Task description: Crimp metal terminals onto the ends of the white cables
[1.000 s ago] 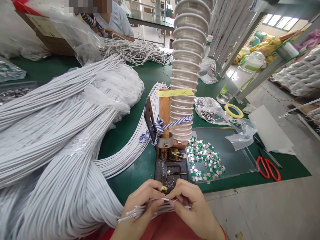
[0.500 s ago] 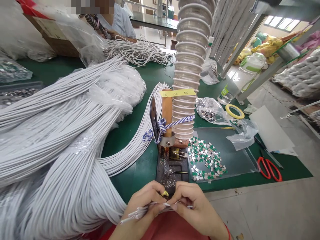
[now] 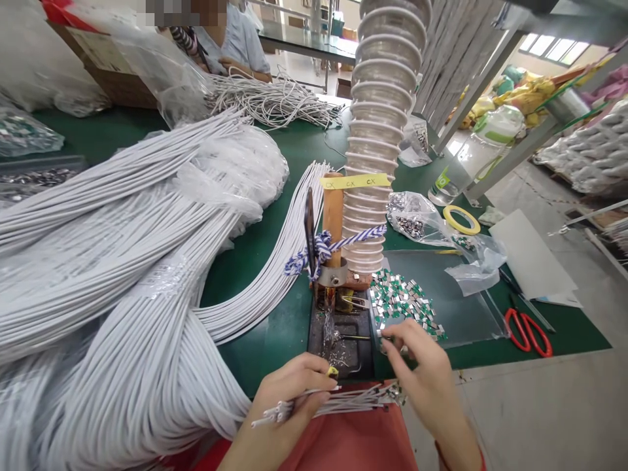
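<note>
My left hand (image 3: 289, 405) is shut on a bunch of thin white wires (image 3: 343, 402) with bare ends and small metal pieces at the right tip. A small yellow part (image 3: 332, 371) sits just past its fingertips, by the dark metal soldering base (image 3: 338, 343). My right hand (image 3: 422, 369) reaches to the near edge of a clear acrylic tray (image 3: 456, 294), its fingers apart beside a heap of small green-and-silver components (image 3: 402, 304). Nothing shows between those fingers.
Big bundles of white cable (image 3: 112, 261) fill the left of the green bench. A wooden post (image 3: 333, 209) is tied to a ribbed clear hose (image 3: 377, 131) behind the base. Red scissors (image 3: 527, 332) lie at right. A co-worker (image 3: 235, 46) sits at the far side.
My right hand has let go of the wires and moved right to the tray. My left hand keeps the wires and sits slightly lower.
</note>
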{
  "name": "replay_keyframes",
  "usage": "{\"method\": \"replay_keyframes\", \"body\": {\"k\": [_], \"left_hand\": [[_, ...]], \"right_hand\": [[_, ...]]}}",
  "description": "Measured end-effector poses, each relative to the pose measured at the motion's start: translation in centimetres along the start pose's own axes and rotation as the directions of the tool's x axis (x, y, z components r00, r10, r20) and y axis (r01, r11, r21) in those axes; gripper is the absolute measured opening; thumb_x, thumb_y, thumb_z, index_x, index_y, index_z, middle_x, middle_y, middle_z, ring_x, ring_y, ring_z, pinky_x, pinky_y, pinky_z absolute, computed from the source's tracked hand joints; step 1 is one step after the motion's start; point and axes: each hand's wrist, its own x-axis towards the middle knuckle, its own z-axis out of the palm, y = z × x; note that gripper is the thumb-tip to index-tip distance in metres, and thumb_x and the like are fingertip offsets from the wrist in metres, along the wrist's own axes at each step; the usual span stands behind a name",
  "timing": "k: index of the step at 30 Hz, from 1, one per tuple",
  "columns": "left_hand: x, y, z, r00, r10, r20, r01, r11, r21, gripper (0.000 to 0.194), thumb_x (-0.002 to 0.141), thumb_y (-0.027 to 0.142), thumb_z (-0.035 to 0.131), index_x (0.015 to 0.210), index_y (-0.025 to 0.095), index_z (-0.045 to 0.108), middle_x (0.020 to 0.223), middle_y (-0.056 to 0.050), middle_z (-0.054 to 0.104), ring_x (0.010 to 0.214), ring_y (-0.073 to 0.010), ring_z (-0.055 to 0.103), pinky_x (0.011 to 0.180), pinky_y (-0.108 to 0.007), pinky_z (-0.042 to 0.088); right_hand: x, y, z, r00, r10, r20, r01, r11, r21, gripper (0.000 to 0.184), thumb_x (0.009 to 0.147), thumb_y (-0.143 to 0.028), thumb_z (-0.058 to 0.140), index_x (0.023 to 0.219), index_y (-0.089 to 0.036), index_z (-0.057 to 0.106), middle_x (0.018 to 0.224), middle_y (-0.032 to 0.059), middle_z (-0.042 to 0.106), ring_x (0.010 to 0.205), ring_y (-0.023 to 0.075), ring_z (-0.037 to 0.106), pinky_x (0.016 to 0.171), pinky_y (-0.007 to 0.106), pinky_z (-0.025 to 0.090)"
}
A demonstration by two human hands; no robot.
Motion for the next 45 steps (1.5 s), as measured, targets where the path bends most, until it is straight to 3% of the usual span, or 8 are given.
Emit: {"method": "replay_keyframes", "body": {"k": [3, 6, 13, 17, 21, 27, 35, 45], "left_hand": [[-0.2, 0.0, 0.2, 1.000, -0.013, -0.022, 0.013, 1.000, 0.007, 0.022, 0.086, 0.008, 0.064, 0.088, 0.024, 0.078, 0.093, -0.004, 0.073, 0.080, -0.0167, 0.071, 0.071, -0.021, 0.054], [-0.3, 0.2, 0.4, 0.998, -0.023, -0.055, 0.024, 1.000, 0.012, 0.021, 0.085, 0.008, 0.065, 0.086, 0.024, 0.078, 0.092, -0.003, 0.073, 0.079, -0.0165, 0.071, 0.070, -0.021, 0.053], [0.2, 0.8, 0.5, 0.995, 0.010, -0.097, -0.009, 1.000, 0.011, 0.019, 0.085, 0.007, 0.066, 0.080, 0.023, 0.076, 0.086, -0.002, 0.073, 0.074, -0.0143, 0.071, 0.067, -0.018, 0.053], [0.3, 1.1, 0.5, 0.995, 0.039, -0.093, -0.038, 0.999, 0.006, 0.018, 0.091, 0.015, 0.063, 0.077, 0.021, 0.072, 0.080, -0.002, 0.072, 0.074, -0.0144, 0.069, 0.068, -0.017, 0.051], [0.2, 1.3, 0.6, 0.997, 0.014, -0.078, -0.011, 0.999, 0.043, 0.035, 0.100, 0.031, 0.054, 0.068, 0.019, 0.062, 0.072, -0.001, 0.066, 0.066, -0.0137, 0.064, 0.063, -0.018, 0.048], [0.3, 1.4, 0.8, 0.993, -0.003, -0.119, 0.011, 0.998, 0.069, 0.042, 0.101, 0.041, 0.049, 0.066, 0.020, 0.057, 0.068, 0.000, 0.061, 0.060, -0.0138, 0.059, 0.056, -0.019, 0.046], [0.2, 1.1, 0.7, 0.991, -0.004, -0.136, 0.013, 0.998, 0.064, 0.036, 0.098, 0.032, 0.054, 0.065, 0.020, 0.060, 0.068, -0.001, 0.063, 0.060, -0.0150, 0.062, 0.058, -0.020, 0.048], [0.1, 1.3, -0.4, 0.998, -0.062, 0.018, 0.062, 0.998, -0.007, 0.010, 0.091, 0.018, 0.063, 0.087, 0.023, 0.070, 0.090, -0.002, 0.067, 0.082, -0.0175, 0.067, 0.074, -0.022, 0.050]], "right_hand": [[0.7, 2.0, -0.9, 0.999, 0.031, -0.024, -0.035, 0.982, -0.185, 0.005, 0.093, -0.019, 0.055, 0.092, -0.021, 0.059, 0.089, 0.0070, 0.061, 0.085, 0.0271, 0.056, 0.072, 0.035, 0.042], [1.0, 2.9, -0.8, 1.000, 0.006, 0.019, -0.002, 0.976, -0.220, 0.012, 0.093, -0.017, 0.054, 0.082, -0.023, 0.054, 0.087, 0.0066, 0.061, 0.084, 0.0274, 0.055, 0.073, 0.036, 0.042], [0.5, 1.1, -0.7, 0.997, 0.083, 0.009, -0.083, 0.996, 0.025, 0.014, 0.099, -0.019, 0.046, 0.090, -0.023, 0.055, 0.081, 0.0032, 0.057, 0.073, 0.0219, 0.055, 0.064, 0.030, 0.041], [-0.3, -1.2, 0.1, 0.991, 0.018, 0.129, -0.052, 0.962, 0.266, 0.022, 0.102, -0.018, 0.040, 0.105, -0.024, 0.062, 0.092, 0.0047, 0.059, 0.084, 0.0206, 0.059, 0.072, 0.028, 0.045], [-1.1, -3.0, 2.0, 0.975, 0.024, 0.222, -0.115, 0.907, 0.405, 0.012, 0.093, -0.016, 0.053, 0.090, -0.022, 0.064, 0.078, 0.0000, 0.057, 0.063, 0.0150, 0.052, 0.057, 0.024, 0.040], [-1.5, -4.2, 3.7, 0.980, -0.071, 0.188, -0.016, 0.906, 0.422, 0.012, 0.085, -0.011, 0.058, 0.084, -0.019, 0.067, 0.073, 0.0012, 0.064, 0.061, 0.0143, 0.055, 0.057, 0.023, 0.043], [-1.5, -4.5, 4.3, 0.987, -0.123, 0.100, 0.073, 0.915, 0.397, 0.015, 0.086, -0.009, 0.056, 0.081, -0.019, 0.066, 0.072, 0.0021, 0.065, 0.059, 0.0147, 0.054, 0.058, 0.023, 0.046], [-1.1, -4.2, 3.8, 0.985, -0.078, 0.157, 0.004, 0.905, 0.426, 0.015, 0.084, -0.007, 0.057, 0.079, -0.018, 0.066, 0.072, 0.0013, 0.062, 0.061, 0.0145, 0.055, 0.059, 0.022, 0.043]]}}
